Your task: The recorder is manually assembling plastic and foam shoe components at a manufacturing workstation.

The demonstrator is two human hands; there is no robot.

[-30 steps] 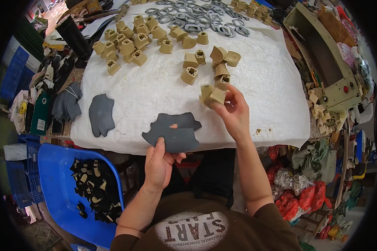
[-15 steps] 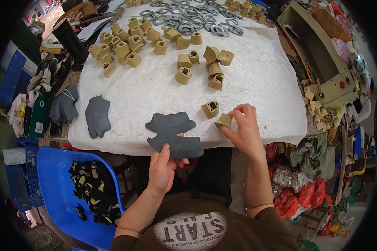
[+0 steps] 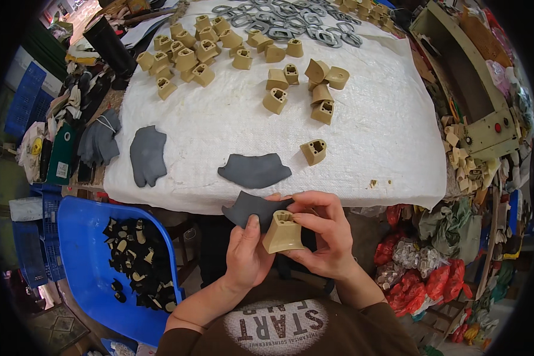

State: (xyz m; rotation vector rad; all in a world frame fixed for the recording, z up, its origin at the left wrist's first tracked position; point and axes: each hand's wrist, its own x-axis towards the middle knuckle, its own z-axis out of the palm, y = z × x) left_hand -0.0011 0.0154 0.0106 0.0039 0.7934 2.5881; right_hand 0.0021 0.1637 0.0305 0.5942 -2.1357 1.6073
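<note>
My left hand (image 3: 247, 252) pinches a dark grey cut piece of material (image 3: 247, 207), thumb on top, just off the table's front edge. My right hand (image 3: 328, 237) grips a beige block shoe heel (image 3: 280, 236), its holed face turned up. The heel's side is up against the grey piece, and some of my right fingers are hidden behind both. A second grey piece (image 3: 255, 171) lies flat on the white cloth in front of my hands. Near it rests a lone heel (image 3: 314, 152).
The white cloth (image 3: 213, 118) carries several heels (image 3: 184, 59) and a heap of grey rings (image 3: 302, 21). Another grey piece (image 3: 148, 157) and a tied bundle (image 3: 99, 139) lie left. A blue basin (image 3: 80, 261) holds dark, beige-marked pieces. A metal machine (image 3: 466, 77) stands right.
My right hand has brought the heel from the table toward me, to the grey piece in my left hand. The left hand has moved slightly right. The whole view has shifted a little.
</note>
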